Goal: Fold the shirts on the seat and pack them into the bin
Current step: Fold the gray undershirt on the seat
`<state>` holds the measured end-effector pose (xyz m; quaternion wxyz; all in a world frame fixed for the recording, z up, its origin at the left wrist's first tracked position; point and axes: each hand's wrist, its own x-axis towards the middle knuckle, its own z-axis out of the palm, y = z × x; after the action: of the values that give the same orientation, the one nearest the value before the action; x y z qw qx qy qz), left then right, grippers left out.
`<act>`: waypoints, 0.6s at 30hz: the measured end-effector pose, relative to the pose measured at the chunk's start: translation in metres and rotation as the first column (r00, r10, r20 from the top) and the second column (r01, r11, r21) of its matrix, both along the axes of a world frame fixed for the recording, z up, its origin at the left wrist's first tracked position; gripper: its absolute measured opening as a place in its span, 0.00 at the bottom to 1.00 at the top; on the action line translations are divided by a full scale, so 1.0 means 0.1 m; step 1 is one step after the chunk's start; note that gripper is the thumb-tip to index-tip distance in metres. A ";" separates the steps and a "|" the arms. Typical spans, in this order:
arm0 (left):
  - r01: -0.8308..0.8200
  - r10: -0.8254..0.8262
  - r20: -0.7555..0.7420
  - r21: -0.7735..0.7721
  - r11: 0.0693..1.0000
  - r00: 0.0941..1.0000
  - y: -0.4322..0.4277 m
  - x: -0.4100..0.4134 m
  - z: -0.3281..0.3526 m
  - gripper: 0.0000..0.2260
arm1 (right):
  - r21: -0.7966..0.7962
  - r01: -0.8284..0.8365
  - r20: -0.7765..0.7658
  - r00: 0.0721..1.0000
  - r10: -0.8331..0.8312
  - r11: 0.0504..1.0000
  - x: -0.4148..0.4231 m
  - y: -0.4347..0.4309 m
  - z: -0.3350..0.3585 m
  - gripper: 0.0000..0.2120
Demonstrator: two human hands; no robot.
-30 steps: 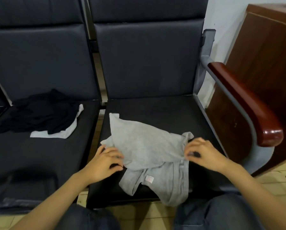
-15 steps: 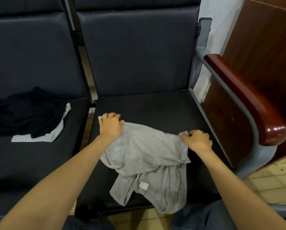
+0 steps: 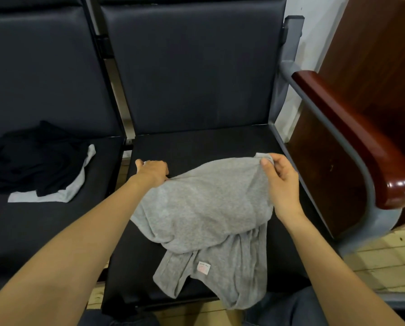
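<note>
Knees (image 3: 290, 309): in dark jeans, just in front of the seat (image 3: 196, 147).
Sewn label (image 3: 203, 267): small white tag with pinkish print, near the seat's front edge; the writing is too small to read.
Grey shirt (image 3: 203, 203): crumpled on the seat, its near end hanging over the front edge.
Right hand (image 3: 281, 184): above the seat's right side, thumb and fingers pinching the shirt's far right corner and holding it up.
Left hand (image 3: 153, 170): palm down at the seat's left edge, fingers curled on the shirt's far left corner.
Black garment (image 3: 39, 158): heaped on the cushion left of the seat, over a pale grey garment (image 3: 79, 184).
Armrest (image 3: 361, 142): glossy red-brown wood, along the seat's right side.
</note>
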<state>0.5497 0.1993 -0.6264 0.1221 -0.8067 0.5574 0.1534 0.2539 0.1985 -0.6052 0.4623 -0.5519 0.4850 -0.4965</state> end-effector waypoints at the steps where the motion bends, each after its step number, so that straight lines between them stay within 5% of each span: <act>1: 0.019 -0.019 0.035 -0.013 1.000 0.999 0.06 0.00 0.04 0.11 | -0.006 -0.005 -0.012 1.000 0.005 1.000 0.00 0.02 0.00 0.05; 4: -0.004 0.016 0.041 -0.280 0.960 0.999 0.23 0.00 0.19 0.12 | 0.014 -0.014 -0.067 0.998 0.015 1.000 0.02 0.08 0.02 0.05; 7: -0.210 0.027 -0.260 -0.709 0.673 0.965 0.50 -0.01 0.44 0.09 | -0.034 0.031 -0.040 0.999 -0.032 0.999 0.02 0.12 0.22 0.05; 9: -0.226 -0.166 -0.375 -0.798 0.559 0.912 0.81 -0.03 0.54 0.07 | -0.092 0.038 0.045 0.998 -0.034 0.995 -0.02 0.19 0.43 0.06; 11: -0.044 -0.285 -0.334 -0.714 0.699 0.899 1.13 -0.01 0.53 0.07 | -0.132 -0.059 0.058 0.996 0.068 0.989 -0.10 0.34 0.60 0.07; 13: 0.134 -0.224 -0.210 -0.374 0.918 0.952 1.36 0.02 0.46 0.13 | -0.131 -0.228 -0.077 0.973 0.220 0.965 -0.17 0.50 0.69 0.06; 14: 0.148 -0.205 -0.192 -0.274 0.950 0.960 1.45 0.00 0.45 0.22 | -0.115 -0.315 -0.169 0.941 0.294 0.942 -0.19 0.58 0.71 0.06; 16: 0.147 -0.299 -0.351 -0.399 0.905 0.887 1.56 -0.23 0.54 0.36 | -0.068 -0.457 -0.262 0.866 0.426 0.887 -0.22 0.71 0.74 0.06; 18: 0.106 -0.450 -0.504 -0.572 0.813 0.737 1.59 -0.63 0.78 0.35 | -0.043 -0.551 -0.248 0.814 0.525 0.834 -0.23 0.84 0.80 0.07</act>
<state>0.4871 0.3582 -0.5479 -0.2615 -0.6165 0.7043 0.2357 0.2310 0.2827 -0.5256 0.4936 -0.7444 0.3296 -0.3059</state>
